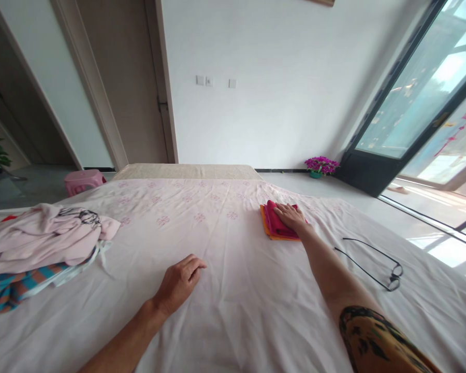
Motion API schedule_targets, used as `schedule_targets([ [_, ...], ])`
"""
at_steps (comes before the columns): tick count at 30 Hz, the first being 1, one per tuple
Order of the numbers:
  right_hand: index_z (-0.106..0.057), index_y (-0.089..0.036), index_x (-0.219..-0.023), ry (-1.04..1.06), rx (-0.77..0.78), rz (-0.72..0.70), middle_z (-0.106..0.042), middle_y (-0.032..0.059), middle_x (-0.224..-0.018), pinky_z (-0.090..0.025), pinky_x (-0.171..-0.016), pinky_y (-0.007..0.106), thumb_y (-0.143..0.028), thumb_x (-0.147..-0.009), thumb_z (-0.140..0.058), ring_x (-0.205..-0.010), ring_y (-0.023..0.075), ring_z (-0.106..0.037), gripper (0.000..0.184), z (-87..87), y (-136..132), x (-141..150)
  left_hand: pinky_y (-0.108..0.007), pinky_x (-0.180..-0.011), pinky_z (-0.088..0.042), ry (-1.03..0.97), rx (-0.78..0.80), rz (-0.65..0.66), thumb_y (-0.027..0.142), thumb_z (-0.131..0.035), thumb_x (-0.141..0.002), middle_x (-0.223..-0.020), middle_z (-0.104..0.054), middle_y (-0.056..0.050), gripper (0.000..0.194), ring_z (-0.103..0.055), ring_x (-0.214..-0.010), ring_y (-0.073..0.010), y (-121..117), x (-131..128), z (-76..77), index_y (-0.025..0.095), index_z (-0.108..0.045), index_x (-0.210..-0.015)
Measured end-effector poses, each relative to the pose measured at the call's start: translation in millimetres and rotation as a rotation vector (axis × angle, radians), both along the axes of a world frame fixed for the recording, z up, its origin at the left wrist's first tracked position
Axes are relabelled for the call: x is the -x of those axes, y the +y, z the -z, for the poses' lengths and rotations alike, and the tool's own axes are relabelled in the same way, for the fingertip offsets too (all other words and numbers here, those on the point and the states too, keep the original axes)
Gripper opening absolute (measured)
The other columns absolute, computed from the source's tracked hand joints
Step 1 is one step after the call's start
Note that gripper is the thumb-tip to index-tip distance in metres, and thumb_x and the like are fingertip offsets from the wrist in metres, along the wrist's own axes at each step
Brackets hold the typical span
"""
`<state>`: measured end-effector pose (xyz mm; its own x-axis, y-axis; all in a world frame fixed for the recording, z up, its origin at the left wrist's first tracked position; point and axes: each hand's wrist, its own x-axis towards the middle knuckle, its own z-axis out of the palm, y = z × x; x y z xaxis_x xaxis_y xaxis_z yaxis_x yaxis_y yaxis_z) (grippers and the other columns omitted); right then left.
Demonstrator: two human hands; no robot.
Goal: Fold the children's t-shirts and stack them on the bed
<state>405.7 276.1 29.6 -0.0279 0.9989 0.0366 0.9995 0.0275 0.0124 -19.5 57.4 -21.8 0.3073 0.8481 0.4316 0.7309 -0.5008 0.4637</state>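
My right hand (291, 216) lies flat on a folded red cloth (274, 221), its fingers stretched out. Under the red cloth an orange folded cloth (264, 223) shows along the left and front edges. Both form a small stack on a white bedsheet (225, 321) with a pink flower print. My left hand (180, 282) is at the middle of the sheet, apart from the stack, with its fingers curled in. Nothing shows in it. Black-framed glasses (394, 277) lie with their arms unfolded to the right of my right forearm.
A heap of clothes, with a pale pink garment (42, 235) over a striped one (31, 284), lies at the left. Past the bed are a pink stool (84, 181), a closed door (128, 77) and a pot of purple flowers (321, 165). A glass door (404, 103) stands at the right.
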Motion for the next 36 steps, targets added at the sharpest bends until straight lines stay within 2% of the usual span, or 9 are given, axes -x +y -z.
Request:
schedule_targets([
  [5, -0.032, -0.031, -0.152, 0.021, 0.038, 0.012, -0.034, 0.0027, -0.158, -0.019, -0.116, 0.051, -0.053, -0.100, -0.012, -0.148, 0.0261, -0.020, 0.060, 9.7, 0.0, -6.2, -0.022, -0.077, -0.048, 0.005, 0.032, -0.004, 0.007, -0.044, -0.086, -0.091, -0.068, 0.001, 0.027, -0.066, -0.084, -0.0120, 1.7, 0.9, 0.8, 0.024, -0.064, -0.091],
  [9, -0.032, -0.026, -0.152, 0.022, 0.082, 0.020, -0.033, 0.0060, -0.158, -0.016, -0.116, 0.053, -0.053, -0.101, -0.015, -0.148, 0.0275, -0.019, 0.060, -2.4, 0.5, 2.2, -0.023, -0.076, -0.048, -0.006, 0.069, -0.026, 0.008, -0.045, -0.086, -0.092, -0.069, 0.001, 0.026, -0.066, -0.085, -0.0126, 2.3, 0.9, -1.3, 0.024, -0.064, -0.091],
  [11, -0.038, -0.023, -0.149, 0.031, 0.012, 0.067, -0.036, 0.0086, -0.156, -0.015, -0.116, 0.054, -0.051, -0.101, -0.017, -0.147, 0.0283, -0.021, 0.059, -11.0, -4.3, 16.0, -0.023, -0.077, -0.048, -0.018, 0.087, -0.028, 0.009, -0.044, -0.086, -0.093, -0.069, 0.001, 0.025, -0.066, -0.086, -0.0129, 2.6, 0.4, -2.9, 0.024, -0.064, -0.091],
  [14, -0.045, -0.019, -0.144, 0.063, -0.220, 0.078, -0.040, 0.0101, -0.153, -0.013, -0.117, 0.054, -0.045, -0.103, -0.020, -0.148, 0.0278, -0.020, 0.055, -21.6, -23.2, 53.1, -0.024, -0.079, -0.048, -0.034, 0.110, -0.031, 0.010, -0.044, -0.087, -0.094, -0.070, 0.001, 0.024, -0.066, -0.087, -0.0133, 3.2, -0.7, -5.4, 0.024, -0.064, -0.090],
  [16, -0.044, -0.019, -0.145, 0.101, -0.311, -0.056, -0.040, 0.0090, -0.154, -0.011, -0.118, 0.050, -0.045, -0.103, -0.021, -0.148, 0.0255, -0.020, 0.054, -24.2, -43.8, 86.9, -0.025, -0.079, -0.048, -0.040, 0.122, -0.039, 0.011, -0.044, -0.087, -0.094, -0.070, 0.001, 0.024, -0.066, -0.087, -0.0137, 3.4, -1.1, -6.6, 0.024, -0.064, -0.090],
  [21, -0.042, -0.021, -0.148, 0.222, -0.059, -0.474, -0.041, 0.0076, -0.154, -0.016, -0.119, 0.047, -0.051, -0.102, -0.025, -0.147, 0.0240, -0.023, 0.057, -7.5, -104.0, 174.9, -0.026, -0.080, -0.048, -0.078, 0.118, -0.026, 0.012, -0.045, -0.086, -0.093, -0.070, 0.000, 0.023, -0.066, -0.088, -0.0145, 2.8, 1.2, -6.2, 0.024, -0.064, -0.090],
  [27, -0.034, -0.020, -0.152, 0.238, 0.073, -0.561, -0.030, 0.0089, -0.159, -0.015, -0.119, 0.047, -0.050, -0.102, -0.027, -0.148, 0.0254, -0.020, 0.059, 31.1, -137.8, 229.1, -0.026, -0.081, -0.050, -0.248, 0.062, -0.061, 0.014, -0.045, -0.087, -0.094, -0.070, -0.002, 0.024, -0.066, -0.086, -0.0142, 3.9, 10.1, -1.7, 0.022, -0.066, -0.095],
  [31, -0.034, -0.023, -0.152, 0.209, 0.010, -0.552, -0.027, 0.0067, -0.161, -0.010, -0.121, 0.045, -0.049, -0.101, -0.031, -0.149, 0.0239, -0.018, 0.058, 44.1, -137.2, 231.8, -0.025, -0.078, -0.052, -0.308, 0.047, -0.154, 0.017, -0.047, -0.087, -0.095, -0.072, -0.002, 0.022, -0.066, -0.081, -0.0134, 11.6, 36.2, -3.2, 0.022, -0.066, -0.097],
  [36, -0.040, -0.024, -0.150, 0.217, -0.026, -0.560, -0.032, 0.0062, -0.159, -0.012, -0.120, 0.043, -0.047, -0.101, -0.032, -0.147, 0.0230, -0.023, 0.054, 46.8, -133.5, 229.2, -0.030, -0.084, -0.051, -0.164, -0.176, -0.388, 0.016, -0.047, -0.085, -0.098, -0.071, -0.004, 0.023, -0.065, -0.088, -0.0178, 27.3, 115.9, -28.3, 0.022, -0.065, -0.098],
])
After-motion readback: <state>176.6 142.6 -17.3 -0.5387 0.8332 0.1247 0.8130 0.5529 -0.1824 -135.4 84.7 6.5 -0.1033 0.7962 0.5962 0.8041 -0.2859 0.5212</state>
